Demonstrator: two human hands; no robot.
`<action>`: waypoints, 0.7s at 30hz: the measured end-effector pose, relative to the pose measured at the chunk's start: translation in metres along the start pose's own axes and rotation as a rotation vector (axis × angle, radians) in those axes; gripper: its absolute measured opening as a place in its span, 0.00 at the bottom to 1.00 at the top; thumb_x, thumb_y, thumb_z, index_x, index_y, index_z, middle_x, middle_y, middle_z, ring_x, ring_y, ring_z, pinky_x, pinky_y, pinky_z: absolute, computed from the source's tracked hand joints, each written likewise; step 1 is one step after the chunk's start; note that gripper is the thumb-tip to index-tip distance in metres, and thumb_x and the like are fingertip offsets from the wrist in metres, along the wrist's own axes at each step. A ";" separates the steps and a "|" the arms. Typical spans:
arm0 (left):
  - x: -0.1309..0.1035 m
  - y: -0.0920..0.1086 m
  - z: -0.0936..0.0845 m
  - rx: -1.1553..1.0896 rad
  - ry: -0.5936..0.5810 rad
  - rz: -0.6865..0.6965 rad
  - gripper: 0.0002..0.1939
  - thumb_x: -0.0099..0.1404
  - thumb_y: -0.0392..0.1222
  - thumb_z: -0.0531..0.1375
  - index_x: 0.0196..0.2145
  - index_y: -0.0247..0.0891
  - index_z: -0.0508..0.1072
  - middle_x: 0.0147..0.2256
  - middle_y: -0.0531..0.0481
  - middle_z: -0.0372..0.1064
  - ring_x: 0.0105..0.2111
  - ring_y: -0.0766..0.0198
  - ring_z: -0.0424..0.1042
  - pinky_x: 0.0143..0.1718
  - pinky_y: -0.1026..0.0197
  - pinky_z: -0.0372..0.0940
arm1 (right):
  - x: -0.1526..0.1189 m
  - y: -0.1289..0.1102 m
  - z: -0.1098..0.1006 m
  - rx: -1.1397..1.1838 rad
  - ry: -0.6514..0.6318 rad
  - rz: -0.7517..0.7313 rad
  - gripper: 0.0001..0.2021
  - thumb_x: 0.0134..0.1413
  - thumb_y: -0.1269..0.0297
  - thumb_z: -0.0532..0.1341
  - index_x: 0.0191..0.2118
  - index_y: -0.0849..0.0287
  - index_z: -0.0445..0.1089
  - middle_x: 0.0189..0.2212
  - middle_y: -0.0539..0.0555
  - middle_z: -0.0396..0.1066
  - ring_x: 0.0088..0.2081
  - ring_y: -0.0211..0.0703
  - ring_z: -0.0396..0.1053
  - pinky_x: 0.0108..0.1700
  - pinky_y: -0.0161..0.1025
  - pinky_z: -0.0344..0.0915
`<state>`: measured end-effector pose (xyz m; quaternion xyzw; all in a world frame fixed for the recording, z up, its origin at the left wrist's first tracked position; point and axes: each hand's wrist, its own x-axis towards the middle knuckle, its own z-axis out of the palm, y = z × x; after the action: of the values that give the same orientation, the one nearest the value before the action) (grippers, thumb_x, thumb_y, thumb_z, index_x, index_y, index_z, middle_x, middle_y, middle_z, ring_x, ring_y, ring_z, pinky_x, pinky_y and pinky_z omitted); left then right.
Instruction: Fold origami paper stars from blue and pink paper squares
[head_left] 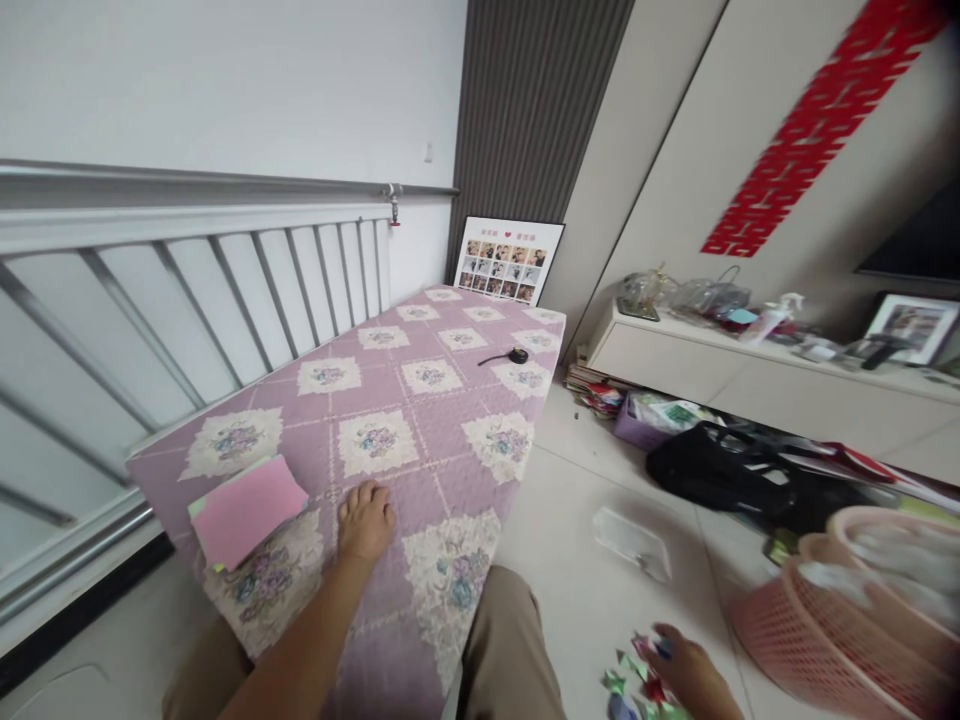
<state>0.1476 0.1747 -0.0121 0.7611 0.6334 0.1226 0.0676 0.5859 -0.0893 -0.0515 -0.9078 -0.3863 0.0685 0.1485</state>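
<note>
My left hand (365,522) rests palm down on the purple flowered tablecloth (375,375), its fingers loosely together and nothing visible in it. Just left of it lies a stack of paper with a pink sheet (250,511) on top. Low on the right, my right hand (684,668) reaches down to the floor, blurred, with its fingers at a pile of small folded paper pieces (651,690) in green, red and blue. A dark blue piece (664,647) is at its fingertips. A black tape measure (517,355) lies farther back on the table.
A clear plastic box (632,540) lies on the floor. Pink baskets (795,620) stand at the right, with a black bag (720,470) behind. A low cabinet (735,370) holds assorted items. A white railing (262,290) runs along the table's left; a photo board (508,262) stands behind.
</note>
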 end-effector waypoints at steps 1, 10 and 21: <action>0.000 0.000 -0.001 0.001 -0.004 -0.003 0.18 0.64 0.40 0.52 0.51 0.45 0.68 0.56 0.46 0.59 0.55 0.54 0.54 0.54 0.51 0.51 | -0.005 0.016 0.004 -0.033 -0.006 0.049 0.14 0.22 0.52 0.57 0.24 0.47 0.69 0.20 0.59 0.67 0.30 0.69 0.73 0.33 0.62 0.65; -0.014 0.003 -0.014 -0.002 -0.090 0.047 0.24 0.65 0.43 0.50 0.59 0.42 0.61 0.62 0.45 0.50 0.62 0.53 0.46 0.61 0.49 0.43 | 0.010 -0.098 0.024 -0.024 0.130 -0.172 0.34 0.49 0.46 0.46 0.57 0.63 0.59 0.57 0.69 0.58 0.61 0.61 0.52 0.57 0.56 0.56; -0.194 -0.058 -0.009 -0.121 -0.304 0.309 0.39 0.60 0.47 0.58 0.65 0.46 0.46 0.67 0.49 0.35 0.65 0.50 0.37 0.64 0.45 0.40 | -0.003 -0.358 0.048 0.098 -0.214 -0.590 0.30 0.61 0.55 0.48 0.63 0.71 0.52 0.63 0.73 0.46 0.64 0.62 0.44 0.59 0.62 0.44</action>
<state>0.0576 -0.0051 -0.0381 0.8532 0.4835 0.0534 0.1882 0.3284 0.1549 0.0185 -0.7360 -0.6426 0.1360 0.1639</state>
